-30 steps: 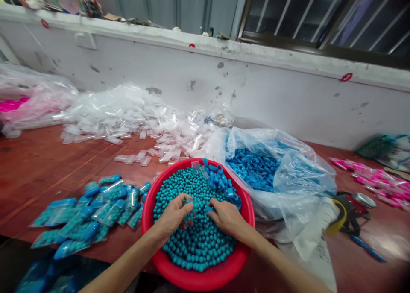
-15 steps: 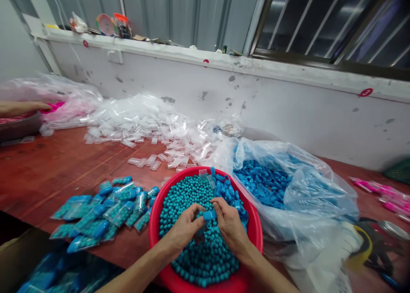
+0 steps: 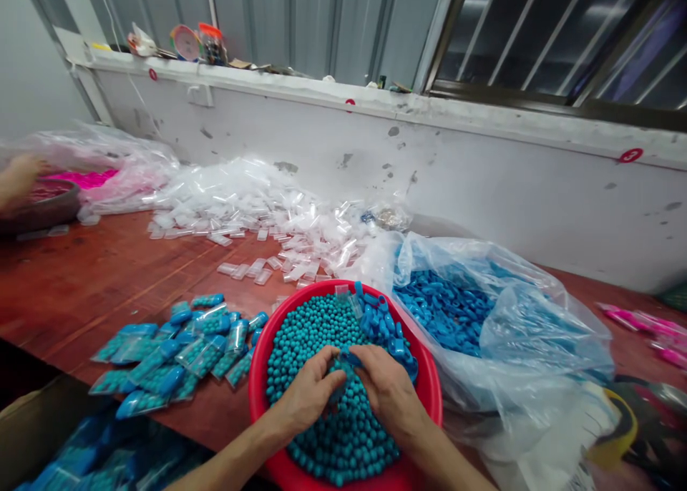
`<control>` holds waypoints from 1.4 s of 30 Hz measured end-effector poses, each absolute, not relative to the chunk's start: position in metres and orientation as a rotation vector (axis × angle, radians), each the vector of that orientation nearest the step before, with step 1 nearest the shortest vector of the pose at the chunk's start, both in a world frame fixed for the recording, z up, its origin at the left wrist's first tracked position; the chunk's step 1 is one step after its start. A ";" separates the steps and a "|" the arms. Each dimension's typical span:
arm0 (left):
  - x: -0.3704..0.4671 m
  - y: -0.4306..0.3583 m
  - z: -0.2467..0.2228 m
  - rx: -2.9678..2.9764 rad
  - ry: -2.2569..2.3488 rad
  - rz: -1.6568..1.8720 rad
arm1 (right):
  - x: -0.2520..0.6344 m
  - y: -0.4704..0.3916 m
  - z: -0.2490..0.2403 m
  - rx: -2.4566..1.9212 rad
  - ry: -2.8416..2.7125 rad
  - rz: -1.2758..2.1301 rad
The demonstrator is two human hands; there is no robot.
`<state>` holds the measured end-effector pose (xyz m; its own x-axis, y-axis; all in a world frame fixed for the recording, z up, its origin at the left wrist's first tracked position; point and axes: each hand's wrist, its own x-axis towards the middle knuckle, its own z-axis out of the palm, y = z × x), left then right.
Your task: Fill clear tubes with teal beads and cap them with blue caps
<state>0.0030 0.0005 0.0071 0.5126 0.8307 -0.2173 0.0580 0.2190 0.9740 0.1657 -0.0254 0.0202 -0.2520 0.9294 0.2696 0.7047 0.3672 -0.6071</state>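
Over a red basin of teal beads, my left hand is closed around a small clear plastic case, mostly hidden by the fingers, with teal showing at its end. My right hand pinches a blue cap at the case's mouth; whether it is seated cannot be made out. Loose blue caps lie in the basin's upper right, beside the beads. Left of the basin is a pile of bead-filled cases with blue caps.
Empty clear cases are heaped along the wall. A clear bag of blue caps stands right of the basin, with pink packets beyond. At far left, another person's hand is over a dark bowl. More filled packets lie below the table edge.
My right hand has moved in toward the left and tipped over the blue cap, which is now more covered. The other person's hand has drawn back leftward over the bowl. The view shifted slightly.
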 end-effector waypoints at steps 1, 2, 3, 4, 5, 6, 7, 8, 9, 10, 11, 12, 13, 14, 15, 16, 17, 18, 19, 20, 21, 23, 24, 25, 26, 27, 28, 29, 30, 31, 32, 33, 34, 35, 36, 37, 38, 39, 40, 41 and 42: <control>0.003 0.000 0.007 1.247 0.913 0.658 | 0.166 -0.026 0.019 -1.355 -2.111 0.461; 0.002 0.000 0.006 1.238 0.930 0.663 | 0.166 -0.027 0.018 -1.293 -2.173 0.464; 0.001 0.000 0.006 1.225 0.947 0.667 | 0.166 -0.028 0.018 -1.232 -2.208 0.485; 0.001 0.001 0.006 1.213 0.954 0.667 | 0.165 -0.029 0.018 -1.186 -2.209 0.513; 0.000 0.001 0.006 1.205 0.951 0.667 | 0.163 -0.030 0.019 -1.161 -2.176 0.545; 0.000 0.001 0.005 1.203 0.940 0.670 | 0.161 -0.030 0.020 -1.157 -2.113 0.580; -0.001 0.001 0.005 1.205 0.928 0.676 | 0.158 -0.030 0.021 -1.172 -2.034 0.616; -0.001 0.002 0.005 1.210 0.920 0.685 | 0.155 -0.030 0.022 -1.199 -1.952 0.656; -0.001 0.002 0.005 1.216 0.920 0.693 | 0.153 -0.030 0.023 -1.230 -1.881 0.702; -0.001 0.002 0.005 1.225 0.926 0.702 | 0.150 -0.029 0.024 -1.253 -1.830 0.755; -0.001 0.002 0.005 1.236 0.934 0.710 | 0.149 -0.028 0.024 -1.265 -1.793 0.810; -0.001 0.002 0.005 1.249 0.942 0.716 | 0.148 -0.026 0.024 -1.273 -1.752 0.857; -0.001 0.001 0.005 1.261 0.947 0.722 | 0.148 -0.025 0.023 -1.283 -1.702 0.897; -0.001 0.001 0.004 1.274 0.948 0.725 | 0.148 -0.024 0.023 -1.295 -1.639 0.933; -0.001 0.000 0.004 1.285 0.945 0.725 | 0.148 -0.023 0.022 -1.307 -1.574 0.972; -0.001 -0.001 0.003 1.298 0.937 0.723 | 0.149 -0.022 0.022 -1.317 -1.515 1.013; -0.001 -0.001 0.003 1.311 0.929 0.722 | 0.149 -0.021 0.022 -1.318 -1.476 1.057; 0.000 -0.001 0.003 1.326 0.920 0.721 | 0.150 -0.021 0.023 -1.309 -1.466 1.098; 0.000 -0.002 0.003 1.341 0.913 0.720 | 0.150 -0.021 0.024 -1.293 -1.480 1.128; 0.000 -0.001 0.004 1.353 0.910 0.723 | 0.150 -0.020 0.025 -1.281 -1.505 1.138; 0.000 -0.001 0.005 1.358 0.915 0.727 | 0.150 -0.020 0.026 -1.283 -1.527 1.122; 0.000 0.000 0.008 1.344 0.936 0.716 | 0.152 -0.020 0.027 -1.319 -1.542 1.054; -0.001 0.000 0.009 1.330 0.940 0.705 | 0.153 -0.020 0.027 -1.339 -1.543 1.024; -0.001 0.000 0.010 1.312 0.937 0.697 | 0.154 -0.020 0.026 -1.349 -1.551 1.005; -0.001 0.000 0.011 1.296 0.925 0.691 | 0.155 -0.020 0.025 -1.347 -1.566 0.997; -0.002 0.000 0.011 1.282 0.903 0.687 | 0.156 -0.019 0.025 -1.336 -1.585 0.996; -0.002 -0.001 0.010 1.273 0.879 0.689 | 0.156 -0.019 0.024 -1.322 -1.601 0.994; -0.001 -0.001 0.009 1.269 0.859 0.693 | 0.156 -0.019 0.024 -1.313 -1.608 0.985; -0.001 -0.002 0.008 1.269 0.844 0.696 | 0.155 -0.019 0.024 -1.313 -1.606 0.974; 0.000 -0.002 0.006 1.273 0.836 0.699 | 0.154 -0.019 0.025 -1.320 -1.598 0.970; 0.001 -0.003 0.005 1.277 0.834 0.702 | 0.153 -0.019 0.025 -1.330 -1.586 0.968; 0.001 -0.003 0.005 1.276 0.839 0.706 | 0.152 -0.019 0.025 -1.341 -1.571 0.969; 0.001 -0.003 0.005 1.268 0.849 0.711 | 0.151 -0.019 0.025 -1.351 -1.556 0.973; 0.001 -0.003 0.005 1.253 0.866 0.719 | 0.151 -0.018 0.025 -1.359 -1.539 0.979; 0.001 -0.003 0.006 1.235 0.887 0.728 | 0.151 -0.018 0.025 -1.362 -1.522 0.987; 0.000 -0.002 0.008 1.221 0.907 0.732 | 0.151 -0.018 0.024 -1.363 -1.510 0.998; -0.001 -0.001 0.009 1.214 0.924 0.731 | 0.151 -0.018 0.024 -1.361 -1.502 1.008; -0.001 -0.001 0.010 1.217 0.935 0.724 | 0.151 -0.019 0.023 -1.359 -1.500 1.015; -0.002 0.000 0.011 1.225 0.940 0.712 | 0.151 -0.019 0.022 -1.354 -1.503 1.015; -0.002 0.000 0.012 1.235 0.941 0.698 | 0.151 -0.019 0.021 -1.347 -1.510 1.007; -0.002 0.000 0.013 1.246 0.941 0.686 | 0.151 -0.019 0.021 -1.341 -1.519 0.997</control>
